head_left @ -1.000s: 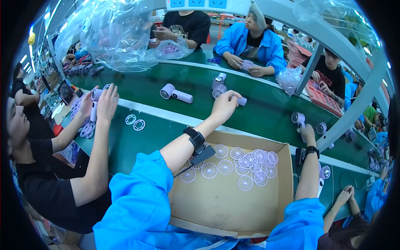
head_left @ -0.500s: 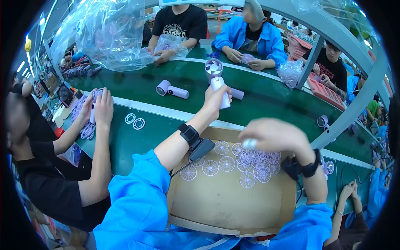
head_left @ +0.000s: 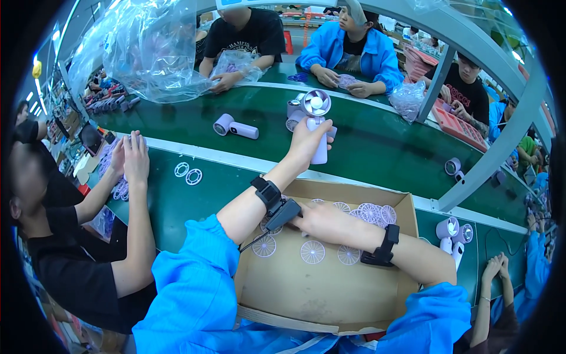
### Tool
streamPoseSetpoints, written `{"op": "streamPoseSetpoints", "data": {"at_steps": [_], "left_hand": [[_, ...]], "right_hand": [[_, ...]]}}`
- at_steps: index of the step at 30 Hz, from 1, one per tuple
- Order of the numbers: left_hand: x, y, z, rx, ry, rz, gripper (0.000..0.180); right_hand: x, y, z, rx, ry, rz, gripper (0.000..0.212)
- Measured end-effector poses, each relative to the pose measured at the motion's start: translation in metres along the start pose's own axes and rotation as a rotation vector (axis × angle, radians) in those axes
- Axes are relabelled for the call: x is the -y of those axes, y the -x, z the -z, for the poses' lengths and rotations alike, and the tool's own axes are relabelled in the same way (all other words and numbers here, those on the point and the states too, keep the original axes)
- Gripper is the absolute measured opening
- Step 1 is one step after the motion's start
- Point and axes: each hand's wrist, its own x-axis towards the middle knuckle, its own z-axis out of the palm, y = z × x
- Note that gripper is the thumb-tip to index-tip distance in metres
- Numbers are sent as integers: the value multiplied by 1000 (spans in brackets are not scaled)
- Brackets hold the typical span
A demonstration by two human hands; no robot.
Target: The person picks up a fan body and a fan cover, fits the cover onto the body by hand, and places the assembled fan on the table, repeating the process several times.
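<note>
A pale lilac handheld fan (head_left: 319, 150) is in my left hand (head_left: 305, 140), gripped by its handle beneath the round head. It is held up over the near edge of the green belt, blades exposed. My right hand (head_left: 321, 221) reaches low across the cardboard box (head_left: 318, 295), its fingertips beside my left wrist and partly hidden by the black device strapped there. Several lilac spoked discs (head_left: 312, 252) lie in the box around and under that hand. Whether its fingers hold a disc, I cannot make out.
On the green belt lies another fan (head_left: 236, 127), with more fan parts behind the one I hold. Two fans (head_left: 451, 230) rest right of the box. Two white rings (head_left: 193, 176) lie on the left table. A grey metal post (head_left: 495, 144) slants at right. Co-workers sit around.
My right hand has moved left and down, from above the disc pile to beside my left wrist. The fan in my left hand has turned and shifted slightly right and down.
</note>
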Motion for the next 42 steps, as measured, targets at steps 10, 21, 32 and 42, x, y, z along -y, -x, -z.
{"op": "streamPoseSetpoints", "data": {"at_steps": [10,21,32,42], "left_hand": [[-1,0,-2,8,-9,7,37],[-4,0,-7,10,15,-17,83],[0,6,-8,33,-61,-70,86],[-1,-5,3,16,183,-86,85]], "right_hand": [[-25,-4,-14,-195,178,70,31],[-25,1,-5,-107,82,-53,27],[-16,-3,-10,-261,379,108,22],[-57,5,49,-731,-476,-355,27]]}}
